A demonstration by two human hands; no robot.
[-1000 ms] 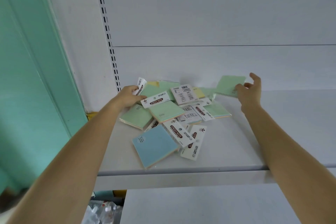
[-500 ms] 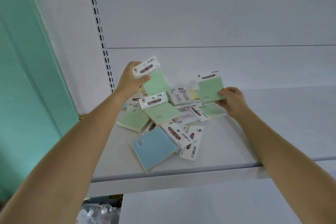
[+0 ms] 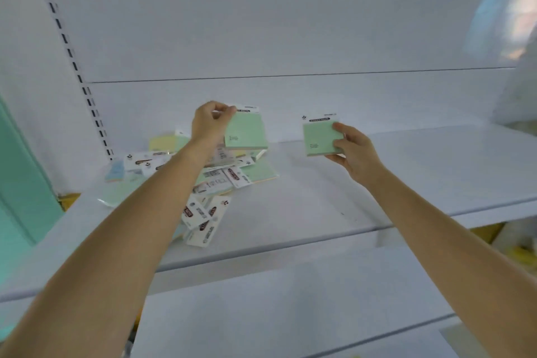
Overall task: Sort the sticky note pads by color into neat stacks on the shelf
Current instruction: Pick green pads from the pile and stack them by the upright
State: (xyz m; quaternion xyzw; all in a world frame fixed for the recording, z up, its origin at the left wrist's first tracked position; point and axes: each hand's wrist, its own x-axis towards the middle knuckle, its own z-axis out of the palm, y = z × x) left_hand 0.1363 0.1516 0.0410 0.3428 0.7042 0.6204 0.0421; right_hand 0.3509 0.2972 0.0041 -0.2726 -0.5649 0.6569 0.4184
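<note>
Two green sticky note pads are held up above the white shelf (image 3: 377,183), one in each hand. The left green pad (image 3: 247,132) is pinched at its top left corner, on its white header, between the thumb and fingertips of the left hand (image 3: 209,122). The grip is pressed together on that corner, so that the pad hangs below and to the right of it, directly above the back of the pile (image 3: 215,180) of pads. The right green pad (image 3: 321,138) is held upright well to the right of the pile and clear of the shelf. The grip of the right hand (image 3: 353,151) is curled round its right edge, with one fingertip laid on the front face near the top right corner and another digit tucked under the lower right corner. The pile itself is spread loosely on the left part of the shelf: a yellow pad (image 3: 162,142) is seen at its back left, a blue pad (image 3: 114,170) at its far left, and white label cards (image 3: 203,224) at its front, partly covered by the left forearm. A slotted upright (image 3: 69,52) is seen to the left of the pile, and a lower shelf (image 3: 290,299) below it
</note>
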